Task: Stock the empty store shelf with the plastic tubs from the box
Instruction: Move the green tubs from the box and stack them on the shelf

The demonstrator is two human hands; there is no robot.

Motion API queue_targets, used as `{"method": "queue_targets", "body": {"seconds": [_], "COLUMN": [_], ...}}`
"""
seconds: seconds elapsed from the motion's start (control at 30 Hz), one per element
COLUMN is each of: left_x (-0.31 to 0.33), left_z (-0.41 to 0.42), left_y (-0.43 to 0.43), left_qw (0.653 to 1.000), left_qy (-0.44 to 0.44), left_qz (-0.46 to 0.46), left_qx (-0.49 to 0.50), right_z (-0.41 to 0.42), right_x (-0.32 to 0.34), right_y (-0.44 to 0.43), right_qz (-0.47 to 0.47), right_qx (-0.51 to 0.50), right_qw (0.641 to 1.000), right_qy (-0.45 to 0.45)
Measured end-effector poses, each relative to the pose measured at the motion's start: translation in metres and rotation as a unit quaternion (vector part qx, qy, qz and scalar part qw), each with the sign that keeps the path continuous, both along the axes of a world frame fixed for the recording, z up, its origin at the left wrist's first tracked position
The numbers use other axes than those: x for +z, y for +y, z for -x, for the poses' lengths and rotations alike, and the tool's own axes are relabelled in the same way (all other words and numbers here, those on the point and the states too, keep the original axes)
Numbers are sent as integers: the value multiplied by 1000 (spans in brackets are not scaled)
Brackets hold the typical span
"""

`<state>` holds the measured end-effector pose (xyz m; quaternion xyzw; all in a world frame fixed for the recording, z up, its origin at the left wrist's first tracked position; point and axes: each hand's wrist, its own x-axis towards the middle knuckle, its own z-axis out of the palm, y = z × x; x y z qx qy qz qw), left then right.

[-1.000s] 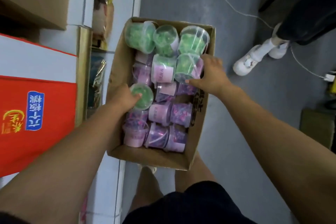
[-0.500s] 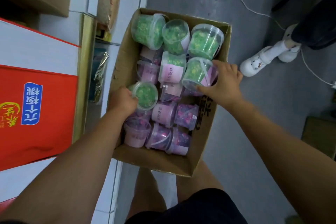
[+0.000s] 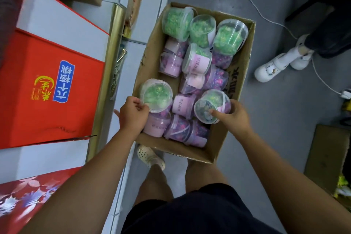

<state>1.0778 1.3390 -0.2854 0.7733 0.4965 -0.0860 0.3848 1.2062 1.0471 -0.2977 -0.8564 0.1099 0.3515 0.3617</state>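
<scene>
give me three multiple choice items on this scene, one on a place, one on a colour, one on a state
1. Where does the cardboard box sit?
A. on the grey floor beside the shelving
B. on top of the red carton
C. on a chair

2. What colour are the contents of the tub in the left hand?
A. purple
B. green
C. orange

3. What is the state of the right hand?
A. hanging free, away from the box
B. flat on the floor
C. closed in a grip on a tub

Answers: 1 A, the box stands on the floor next to the white shelf unit, by the person's feet. 2 B, the left-hand tub shows green pieces through its clear lid. 3 C, its fingers wrap the right-hand tub, which is tilted on its side above the others.
</scene>
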Motion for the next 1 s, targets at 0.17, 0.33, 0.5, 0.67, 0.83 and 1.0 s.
{"method": "queue_targets", "body": {"seconds": [0.17, 0.33, 0.5, 0.67, 0.83, 1.0], "left_x": [-3, 4, 11, 14, 32, 79], "left_z": [19, 49, 80, 84, 76, 79], "left_y": [4, -4, -20, -26, -22, -5], "left_qw": [999, 999, 996, 989, 983, 973], "left_qy": [4, 12, 30, 28, -13, -103], "left_qz": [43, 46, 74, 115, 153, 187], "left_qx": [-5, 1, 30, 90, 105, 83], "right_z": [24, 41, 58, 60, 68, 90], "right_x": [2, 8, 9, 17, 36, 98], "right_y": [8, 7, -3, 3, 12, 39], "right_qz": [32, 35, 62, 52, 69, -58], "right_qx": [-22, -23, -16, -44, -16, -59], "right_qw": [999, 999, 995, 995, 997, 990], "right_qy": [15, 32, 75, 75, -34, -110]}}
